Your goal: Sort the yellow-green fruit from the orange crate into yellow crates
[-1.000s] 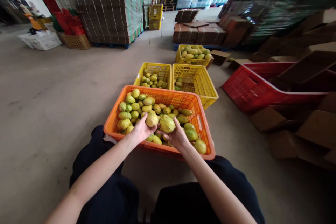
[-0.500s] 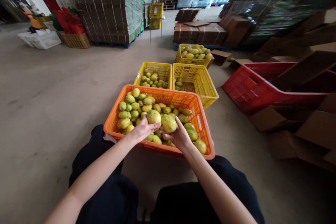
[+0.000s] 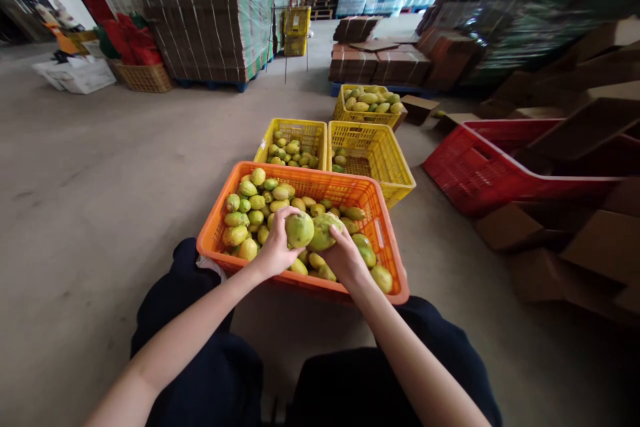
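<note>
My left hand [image 3: 278,247] is wrapped round a green-yellow papaya [image 3: 300,229], its rounded end turned up toward me. Beside it my right hand [image 3: 345,253] grips a second papaya [image 3: 324,232], the thumb lying across its near side. The two fruits are side by side and look to be touching. Both are held over an orange plastic crate [image 3: 387,240], which stands between my knees. Many more papayas [image 3: 237,219], green to yellow, lie loose in this crate. The fingers on the far sides of the held fruits are partly hidden.
Beyond the orange crate stand two yellow crates, the left crate [image 3: 265,140] with papayas and the right crate [image 3: 395,157] with a few. A third yellow crate [image 3: 373,117] behind is heaped full. To the right are a red crate [image 3: 460,167] and cardboard boxes [image 3: 515,227].
Both papayas have been turned in my hands. The left hand has rotated, its fingers now round the fruit's left side, and the right thumb has come over its papaya. The crates have not moved.
</note>
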A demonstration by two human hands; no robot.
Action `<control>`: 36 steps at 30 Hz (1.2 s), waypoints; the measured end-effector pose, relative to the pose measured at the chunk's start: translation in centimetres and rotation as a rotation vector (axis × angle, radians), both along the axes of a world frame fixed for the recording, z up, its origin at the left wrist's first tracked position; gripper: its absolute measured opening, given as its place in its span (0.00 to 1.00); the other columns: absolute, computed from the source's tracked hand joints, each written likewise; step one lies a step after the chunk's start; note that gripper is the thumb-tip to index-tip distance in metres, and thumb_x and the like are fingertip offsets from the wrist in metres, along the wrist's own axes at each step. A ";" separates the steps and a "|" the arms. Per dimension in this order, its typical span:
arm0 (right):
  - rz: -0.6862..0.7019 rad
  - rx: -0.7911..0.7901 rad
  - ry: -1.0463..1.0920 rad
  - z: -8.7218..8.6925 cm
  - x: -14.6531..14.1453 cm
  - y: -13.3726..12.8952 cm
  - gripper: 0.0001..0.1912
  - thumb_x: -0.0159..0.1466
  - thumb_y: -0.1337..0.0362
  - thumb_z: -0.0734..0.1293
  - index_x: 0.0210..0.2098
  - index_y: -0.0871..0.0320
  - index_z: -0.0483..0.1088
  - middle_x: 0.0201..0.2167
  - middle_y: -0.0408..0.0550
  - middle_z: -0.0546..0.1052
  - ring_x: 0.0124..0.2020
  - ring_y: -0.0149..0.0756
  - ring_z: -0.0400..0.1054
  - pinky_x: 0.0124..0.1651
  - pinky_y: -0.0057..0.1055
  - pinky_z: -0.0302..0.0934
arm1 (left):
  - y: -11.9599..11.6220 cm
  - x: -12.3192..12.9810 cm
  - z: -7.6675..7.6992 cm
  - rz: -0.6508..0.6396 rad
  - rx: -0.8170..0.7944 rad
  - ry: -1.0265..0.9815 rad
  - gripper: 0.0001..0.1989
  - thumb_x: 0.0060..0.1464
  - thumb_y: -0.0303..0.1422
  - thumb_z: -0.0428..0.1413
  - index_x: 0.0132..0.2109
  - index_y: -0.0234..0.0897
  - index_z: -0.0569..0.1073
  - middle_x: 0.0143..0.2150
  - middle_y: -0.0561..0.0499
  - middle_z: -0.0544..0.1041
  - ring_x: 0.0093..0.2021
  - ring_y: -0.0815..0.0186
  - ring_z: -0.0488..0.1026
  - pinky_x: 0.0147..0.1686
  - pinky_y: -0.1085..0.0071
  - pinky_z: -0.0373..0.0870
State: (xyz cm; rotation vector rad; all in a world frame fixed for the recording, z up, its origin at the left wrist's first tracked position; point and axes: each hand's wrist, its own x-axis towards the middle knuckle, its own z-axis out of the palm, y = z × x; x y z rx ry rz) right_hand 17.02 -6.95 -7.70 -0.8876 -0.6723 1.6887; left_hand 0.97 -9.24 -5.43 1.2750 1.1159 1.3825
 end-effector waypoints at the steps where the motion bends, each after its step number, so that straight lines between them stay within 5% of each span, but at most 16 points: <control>1: -0.026 0.049 -0.021 0.0 0.0 -0.1 0.31 0.53 0.54 0.74 0.55 0.46 0.66 0.52 0.44 0.76 0.52 0.46 0.71 0.51 0.43 0.69 | 0.0 0.0 0.1 -0.005 0.011 0.006 0.34 0.33 0.17 0.67 0.50 0.40 0.68 0.55 0.46 0.67 0.63 0.55 0.62 0.68 0.63 0.50; 11: -0.131 0.442 -0.434 1.4 1.0 -0.8 0.32 0.46 0.60 0.79 0.49 0.48 0.67 0.53 0.46 0.73 0.56 0.47 0.67 0.61 0.44 0.60 | -0.1 -0.2 -0.8 -0.081 0.207 0.120 0.27 0.43 0.16 0.57 0.50 0.41 0.69 0.56 0.43 0.68 0.63 0.57 0.63 0.67 0.59 0.51; 19: -0.151 0.484 -0.473 1.5 0.9 -0.8 0.34 0.45 0.60 0.80 0.49 0.50 0.66 0.52 0.50 0.73 0.57 0.50 0.66 0.62 0.48 0.60 | -0.1 -0.3 -1.0 -0.082 0.204 0.153 0.26 0.45 0.17 0.58 0.51 0.42 0.67 0.57 0.42 0.68 0.63 0.57 0.63 0.67 0.58 0.51; 29: -0.166 0.467 -0.400 0.2 1.2 -0.2 0.33 0.42 0.63 0.81 0.45 0.50 0.67 0.49 0.47 0.75 0.51 0.44 0.70 0.52 0.41 0.68 | 0.7 -0.5 -2.0 -0.023 0.255 0.295 0.33 0.41 0.22 0.64 0.55 0.41 0.64 0.55 0.44 0.68 0.60 0.54 0.65 0.64 0.53 0.58; 36: -0.082 0.252 -0.214 0.1 1.4 -0.1 0.30 0.46 0.61 0.80 0.48 0.48 0.71 0.46 0.42 0.79 0.48 0.43 0.73 0.52 0.38 0.68 | 1.0 -0.5 -0.9 -0.200 -0.136 -0.236 0.48 0.29 0.24 0.72 0.59 0.46 0.64 0.62 0.45 0.65 0.60 0.50 0.67 0.59 0.53 0.67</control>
